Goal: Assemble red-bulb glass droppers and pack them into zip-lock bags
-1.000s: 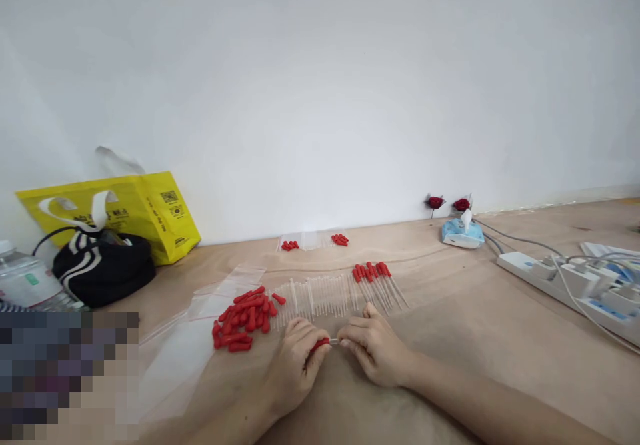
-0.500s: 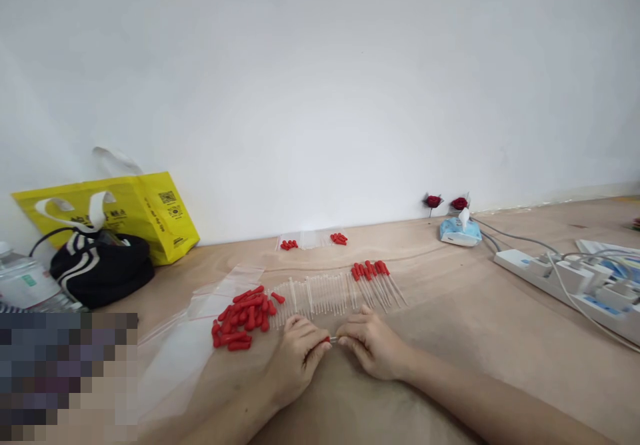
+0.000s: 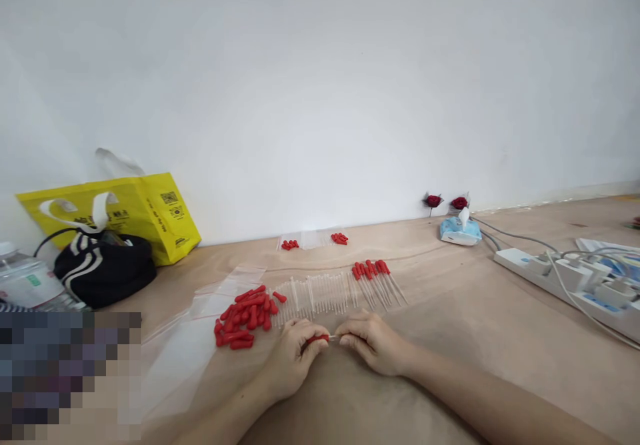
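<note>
Between the thumb and fingers of my left hand (image 3: 294, 355) is a red rubber dropper bulb (image 3: 319, 339). My right hand (image 3: 374, 343) pinches a thin clear dropper tube (image 3: 333, 338), whose visible end meets the bulb's mouth; how deep it sits I cannot tell. Just beyond both hands lies a row of loose clear tubes (image 3: 325, 293). A heap of red bulbs (image 3: 247, 315) rests left of that row, partly on a clear plastic bag (image 3: 175, 365). At the row's right end lie several droppers (image 3: 375, 281) with red bulbs fitted on their tubes.
Near the wall, a clear bag (image 3: 311, 239) holds small red bulbs. A yellow bag (image 3: 173, 221), a black pouch (image 3: 110, 271) and a plastic bottle (image 3: 27, 278) stand left. Tissues (image 3: 460, 230), two dark red roses (image 3: 433, 201) and a power strip (image 3: 520, 265) with cables are right.
More of the red bulb shows between my left thumb and fingers. Both hands stay close together at the same spot, with the bulb and tube still held end to end.
</note>
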`<action>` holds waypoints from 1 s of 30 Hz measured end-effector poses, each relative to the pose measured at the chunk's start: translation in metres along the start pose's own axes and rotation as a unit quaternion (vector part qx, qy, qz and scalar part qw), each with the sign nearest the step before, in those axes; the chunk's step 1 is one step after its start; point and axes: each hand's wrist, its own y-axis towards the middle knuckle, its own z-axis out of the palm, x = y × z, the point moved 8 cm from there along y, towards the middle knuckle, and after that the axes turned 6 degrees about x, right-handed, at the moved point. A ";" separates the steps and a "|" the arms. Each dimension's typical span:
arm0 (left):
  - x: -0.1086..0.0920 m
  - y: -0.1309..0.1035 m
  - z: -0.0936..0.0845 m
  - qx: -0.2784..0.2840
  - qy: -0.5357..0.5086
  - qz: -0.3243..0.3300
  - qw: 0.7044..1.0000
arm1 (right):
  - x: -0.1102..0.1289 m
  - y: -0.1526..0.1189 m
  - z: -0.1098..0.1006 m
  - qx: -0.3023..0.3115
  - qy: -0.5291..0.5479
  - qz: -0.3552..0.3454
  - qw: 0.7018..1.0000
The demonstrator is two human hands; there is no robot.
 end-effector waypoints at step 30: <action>0.008 -0.001 -0.011 -0.087 0.055 -0.043 0.994 | -0.095 0.005 -0.060 -0.088 -0.222 0.415 0.878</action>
